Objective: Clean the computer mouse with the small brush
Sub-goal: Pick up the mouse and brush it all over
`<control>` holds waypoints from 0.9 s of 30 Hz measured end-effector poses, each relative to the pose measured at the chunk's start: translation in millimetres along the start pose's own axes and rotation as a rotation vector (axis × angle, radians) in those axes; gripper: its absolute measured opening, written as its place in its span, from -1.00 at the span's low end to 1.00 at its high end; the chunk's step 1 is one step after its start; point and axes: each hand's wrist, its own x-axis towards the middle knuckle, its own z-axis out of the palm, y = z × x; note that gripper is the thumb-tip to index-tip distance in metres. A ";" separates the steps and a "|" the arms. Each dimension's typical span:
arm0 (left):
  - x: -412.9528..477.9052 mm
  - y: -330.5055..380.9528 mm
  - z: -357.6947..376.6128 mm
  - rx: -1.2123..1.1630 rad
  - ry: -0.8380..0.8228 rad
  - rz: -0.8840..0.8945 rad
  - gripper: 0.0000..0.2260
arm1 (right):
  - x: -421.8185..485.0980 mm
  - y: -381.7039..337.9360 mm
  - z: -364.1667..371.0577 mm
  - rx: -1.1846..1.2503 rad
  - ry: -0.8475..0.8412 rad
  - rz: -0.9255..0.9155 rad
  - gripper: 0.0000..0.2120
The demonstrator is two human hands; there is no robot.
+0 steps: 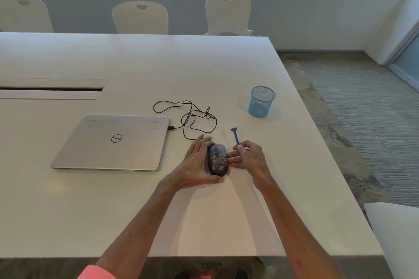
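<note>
Both hands flank the mouse (217, 160), which I see lying on the white table (226, 222), dusted with pale specks. The left hand (199, 162) grips its left side, fingers curved along it and thumb at the near end. The right hand (250, 157) pinches the small blue brush (235, 135) by its handle, head pointing away, while its lower fingers touch the mouse's right side. Well apart, a blue mesh cup (262, 102) stands upright, and I can see its base through the mesh.
</note>
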 end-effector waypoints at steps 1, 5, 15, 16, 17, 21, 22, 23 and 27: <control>-2.4 2.4 -0.1 -0.016 0.011 -0.004 0.12 | -1.5 -0.7 -2.1 -0.007 -0.004 -0.006 -0.77; -13.3 12.3 2.3 -0.054 0.054 -0.014 0.12 | -9.4 -2.0 -15.7 -0.015 -0.022 -0.058 -0.78; -53.7 35.9 20.3 -0.074 0.181 -0.007 0.13 | -38.3 -2.9 -52.2 0.237 -0.077 -0.201 -0.84; -59.3 39.8 22.5 -0.075 0.194 -0.007 0.13 | -42.1 -2.0 -54.9 0.220 -0.080 -0.208 -0.83; -65.1 43.7 24.4 -0.071 0.202 -0.006 0.12 | -46.0 -0.8 -57.1 0.195 -0.072 -0.217 -0.82; -92.3 57.3 29.1 -0.038 0.209 0.005 0.11 | -66.9 9.7 -61.5 0.168 0.023 -0.219 -0.86; -99.6 59.9 30.1 -0.036 0.208 0.011 0.11 | -74.1 13.0 -61.3 0.180 0.045 -0.218 -0.88; -106.6 62.2 30.8 -0.037 0.205 0.015 0.12 | -81.6 16.4 -60.7 0.186 0.063 -0.218 -0.88; -136.7 63.2 32.2 -0.034 0.175 0.042 0.13 | -114.6 32.3 -51.6 0.179 0.145 -0.213 -0.87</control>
